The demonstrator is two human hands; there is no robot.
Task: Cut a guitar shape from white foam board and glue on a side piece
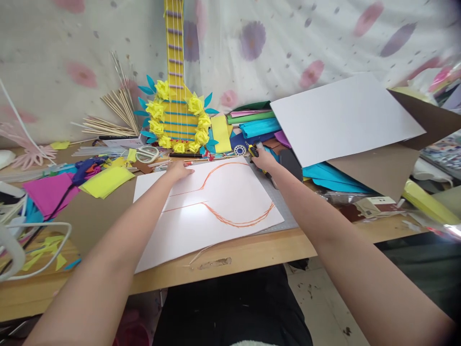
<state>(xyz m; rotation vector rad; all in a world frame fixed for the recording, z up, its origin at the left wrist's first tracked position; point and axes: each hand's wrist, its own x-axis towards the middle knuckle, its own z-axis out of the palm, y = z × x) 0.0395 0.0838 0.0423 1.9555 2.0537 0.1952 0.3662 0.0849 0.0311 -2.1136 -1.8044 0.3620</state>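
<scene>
A white board (230, 192) lies on the table in front of me, with an orange guitar-like outline drawn on it: a rounded body at the right and two neck lines running left. My left hand (179, 171) rests on the board's far edge, fingers stretched out, close to an orange-tipped marker (188, 164). Past the board's far right corner, my right hand (264, 160) has its fingers closed around a yellow-and-black tool (253, 151) that looks like a utility knife. Part of a grey cutting mat (284, 211) shows beneath the board.
A yellow paper guitar (176, 108) with paper roses leans on the curtain at the back. Bamboo skewers (120, 113), magenta paper (50, 192) and yellow sheets (107, 181) lie at the left. Another white board (345, 117) leans over coloured paper at the right. A white cable (68, 240) loops at the left edge.
</scene>
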